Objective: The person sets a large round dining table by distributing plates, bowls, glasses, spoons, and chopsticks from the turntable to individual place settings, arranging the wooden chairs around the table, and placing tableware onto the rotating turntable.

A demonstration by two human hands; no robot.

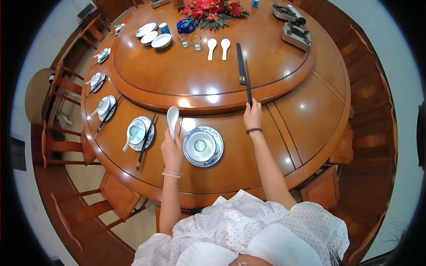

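My left hand [171, 148] is closed around the handle of a white soup spoon [173, 118], its bowl pointing up and away from me. In my right hand [253, 116] are dark chopsticks [248, 84], held near one end above the turntable's near edge. Between my hands, a blue-rimmed plate [190, 158] carries a white bowl [212, 150] with a small glass [200, 145] inside. More black chopsticks [240, 62] lie on the turntable, just left of the held ones. Two white spoons [211, 48] rest further left on it.
The wooden turntable [159, 84] bears stacked bowls [161, 41], two glasses [196, 43], a blue ashtray [186, 26], red flowers [213, 9] and portable stoves [296, 36]. Several place settings, one with chopsticks [146, 142], line the left side. Wooden chairs [117, 195] surround the table.
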